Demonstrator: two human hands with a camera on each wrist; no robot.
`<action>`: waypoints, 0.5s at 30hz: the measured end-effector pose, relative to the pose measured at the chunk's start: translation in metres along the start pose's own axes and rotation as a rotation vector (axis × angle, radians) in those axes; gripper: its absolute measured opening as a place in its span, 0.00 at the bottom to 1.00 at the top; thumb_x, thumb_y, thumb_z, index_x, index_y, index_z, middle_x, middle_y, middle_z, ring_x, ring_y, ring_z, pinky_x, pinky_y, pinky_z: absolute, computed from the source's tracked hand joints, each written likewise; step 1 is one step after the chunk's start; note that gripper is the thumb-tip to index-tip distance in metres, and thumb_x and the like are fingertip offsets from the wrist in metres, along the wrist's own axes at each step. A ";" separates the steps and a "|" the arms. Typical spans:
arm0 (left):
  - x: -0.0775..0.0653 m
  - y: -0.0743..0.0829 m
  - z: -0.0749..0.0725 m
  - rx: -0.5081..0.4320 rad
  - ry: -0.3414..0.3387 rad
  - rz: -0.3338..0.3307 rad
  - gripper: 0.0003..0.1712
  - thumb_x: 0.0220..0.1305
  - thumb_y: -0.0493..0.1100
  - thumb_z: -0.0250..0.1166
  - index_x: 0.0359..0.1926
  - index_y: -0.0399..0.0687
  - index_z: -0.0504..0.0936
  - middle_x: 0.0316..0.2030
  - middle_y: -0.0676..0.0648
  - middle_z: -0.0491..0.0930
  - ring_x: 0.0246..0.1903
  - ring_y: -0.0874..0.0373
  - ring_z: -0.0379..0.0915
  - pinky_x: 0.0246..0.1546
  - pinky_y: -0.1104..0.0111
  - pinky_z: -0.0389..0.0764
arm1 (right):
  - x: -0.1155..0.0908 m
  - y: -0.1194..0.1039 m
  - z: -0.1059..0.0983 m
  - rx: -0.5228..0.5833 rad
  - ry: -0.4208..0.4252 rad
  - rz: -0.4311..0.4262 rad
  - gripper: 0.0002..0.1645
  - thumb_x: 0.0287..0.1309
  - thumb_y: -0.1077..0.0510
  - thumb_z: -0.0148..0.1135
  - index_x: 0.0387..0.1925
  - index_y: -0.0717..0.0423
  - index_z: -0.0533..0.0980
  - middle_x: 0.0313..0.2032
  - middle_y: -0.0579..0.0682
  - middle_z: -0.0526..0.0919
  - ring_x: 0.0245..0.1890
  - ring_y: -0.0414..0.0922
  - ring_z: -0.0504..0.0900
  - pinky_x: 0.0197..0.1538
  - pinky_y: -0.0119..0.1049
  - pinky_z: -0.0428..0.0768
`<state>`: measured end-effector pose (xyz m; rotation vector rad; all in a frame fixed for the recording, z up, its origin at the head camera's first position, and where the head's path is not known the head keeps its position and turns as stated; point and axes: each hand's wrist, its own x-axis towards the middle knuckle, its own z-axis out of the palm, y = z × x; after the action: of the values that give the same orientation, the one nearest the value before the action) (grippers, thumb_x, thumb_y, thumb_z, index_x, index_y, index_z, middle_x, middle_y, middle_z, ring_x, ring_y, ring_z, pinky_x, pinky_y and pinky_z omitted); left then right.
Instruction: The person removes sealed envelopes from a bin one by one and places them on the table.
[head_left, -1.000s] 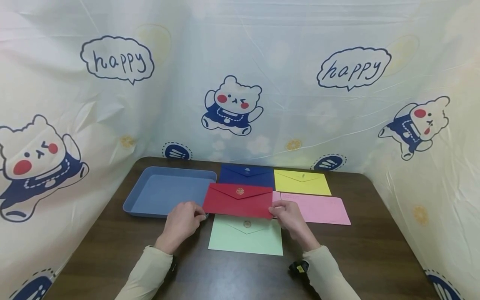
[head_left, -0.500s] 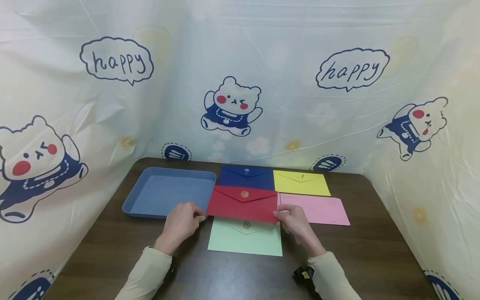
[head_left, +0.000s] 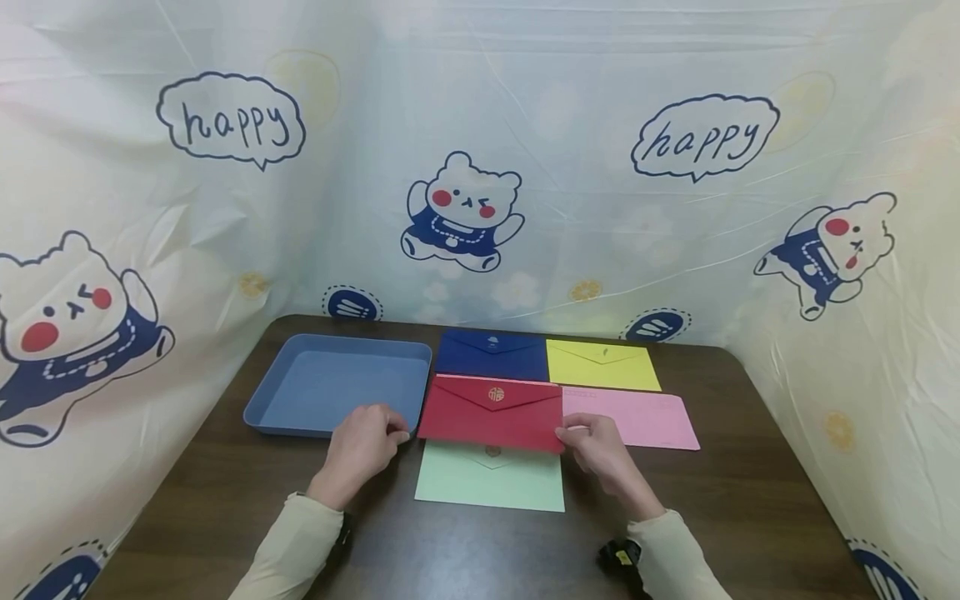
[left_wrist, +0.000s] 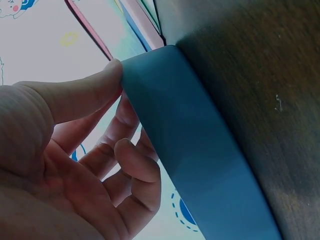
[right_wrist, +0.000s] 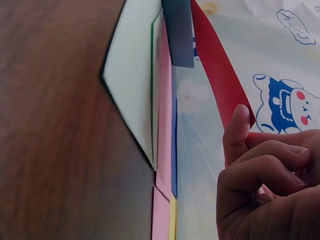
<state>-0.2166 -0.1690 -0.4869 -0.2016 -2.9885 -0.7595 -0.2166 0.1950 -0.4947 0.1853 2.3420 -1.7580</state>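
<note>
My right hand [head_left: 596, 446] pinches the lower right corner of a red envelope [head_left: 491, 417] with a gold emblem. In the right wrist view the red envelope [right_wrist: 222, 67] slants up in the air, apart from the pale green envelope [right_wrist: 130, 75]. From the head view it overlaps the top of that green envelope [head_left: 487, 483]. My left hand [head_left: 363, 446] is at the near right corner of a blue tray [head_left: 341, 383]. Thumb and index finger grip the tray's rim in the left wrist view, beside its outer wall [left_wrist: 185, 140].
Behind the red envelope lie a dark blue envelope [head_left: 491, 358] and a yellow envelope [head_left: 603, 367]. A pink envelope [head_left: 637, 417] lies right of it, with another pink edge showing under the red one. A printed curtain [head_left: 600, 250] stands around the brown table [head_left: 750, 500].
My right hand has moved right and slightly nearer, drawing the red envelope with it away from the tray. The left hand and the tray stay in place.
</note>
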 end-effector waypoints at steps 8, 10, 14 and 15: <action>0.000 0.002 0.000 0.005 -0.002 -0.015 0.04 0.60 0.35 0.78 0.37 0.47 0.94 0.38 0.48 0.89 0.40 0.47 0.84 0.39 0.51 0.85 | -0.005 0.006 -0.007 -0.028 -0.001 0.019 0.13 0.71 0.61 0.65 0.51 0.64 0.84 0.22 0.60 0.76 0.13 0.43 0.62 0.19 0.33 0.61; -0.001 0.002 0.000 0.009 -0.006 -0.021 0.05 0.61 0.35 0.78 0.37 0.47 0.94 0.38 0.47 0.89 0.40 0.47 0.83 0.40 0.50 0.85 | -0.007 0.008 -0.009 -0.036 0.000 0.024 0.12 0.71 0.61 0.64 0.51 0.64 0.83 0.23 0.60 0.79 0.13 0.43 0.62 0.19 0.33 0.62; -0.001 0.003 0.000 0.013 -0.012 -0.032 0.05 0.60 0.35 0.78 0.38 0.46 0.94 0.38 0.47 0.89 0.39 0.47 0.83 0.40 0.50 0.85 | -0.010 0.011 -0.013 -0.047 0.001 0.035 0.13 0.71 0.61 0.65 0.51 0.64 0.83 0.26 0.59 0.82 0.14 0.43 0.63 0.19 0.33 0.62; 0.000 0.003 0.000 0.014 -0.012 -0.033 0.05 0.60 0.35 0.78 0.38 0.46 0.94 0.38 0.47 0.89 0.39 0.47 0.83 0.40 0.50 0.85 | -0.011 0.011 -0.014 -0.052 0.002 0.037 0.13 0.71 0.61 0.65 0.51 0.64 0.83 0.27 0.58 0.82 0.14 0.43 0.64 0.19 0.33 0.63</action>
<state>-0.2157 -0.1660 -0.4853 -0.1574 -3.0142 -0.7430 -0.2043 0.2116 -0.4988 0.2207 2.3680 -1.6789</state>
